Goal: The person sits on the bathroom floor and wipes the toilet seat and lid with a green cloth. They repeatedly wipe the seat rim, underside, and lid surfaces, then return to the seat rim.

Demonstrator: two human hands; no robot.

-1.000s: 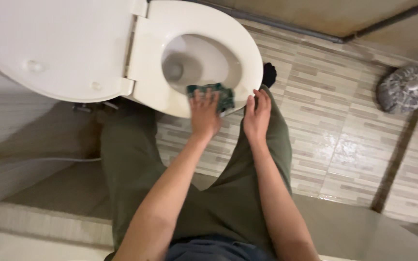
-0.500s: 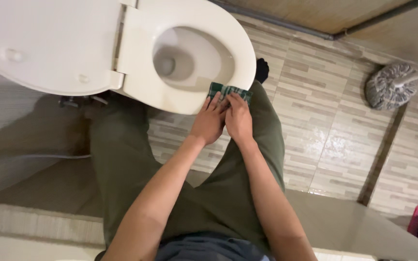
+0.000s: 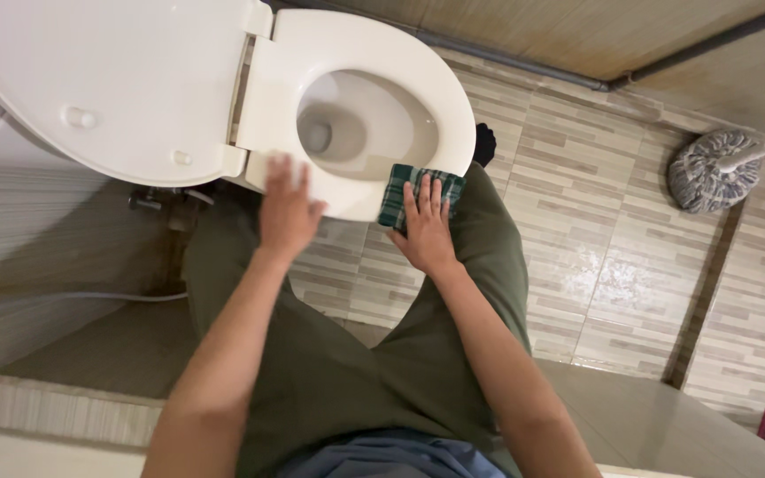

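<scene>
While the right hand (image 3: 424, 232) is pressing flat, fingers spread, on the green plaid cloth (image 3: 418, 193) at the toilet seat's (image 3: 356, 40) near right rim, the left hand (image 3: 287, 210) is hovering open and empty over the seat's left side, farther from the cloth.

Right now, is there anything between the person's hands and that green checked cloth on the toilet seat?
No. The right hand already lies flat on the green checked cloth, pressing it on the toilet seat front rim. The left hand rests apart on the seat's near side, with only bare seat between it and the cloth.
</scene>
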